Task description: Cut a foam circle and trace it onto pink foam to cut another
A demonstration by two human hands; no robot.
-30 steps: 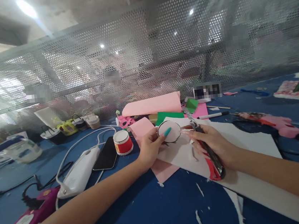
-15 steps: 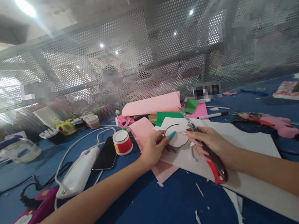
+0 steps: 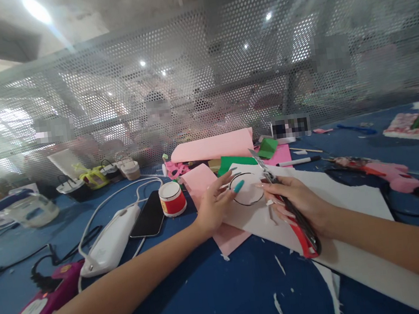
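My right hand point(image 3: 297, 197) is wrapped round a red and black utility knife point(image 3: 295, 217), its blade out and pointing up and away. The right fingertips also meet the right edge of a white disc point(image 3: 249, 195) outlined in black. Just left of the disc is my left hand point(image 3: 216, 201), fingers apart and thumb with a teal nail over the disc's edge; no firm grip shows. Beneath lies a large white sheet point(image 3: 334, 193) with a ragged far edge. Pale pink paper point(image 3: 200, 178) sticks out from under it.
A red and white cup point(image 3: 172, 200) stands beside a black phone point(image 3: 147, 215) and a white power strip point(image 3: 109, 244). A pink glue gun point(image 3: 393, 171) with a cable lies right. A marker point(image 3: 298, 161), green paper point(image 3: 238, 162) and rolled pink paper point(image 3: 212, 146) lie behind.
My left hand has let go of the disc's left edge, and its fingers have spread and lifted. The right hand keeps the knife and has hardly moved.
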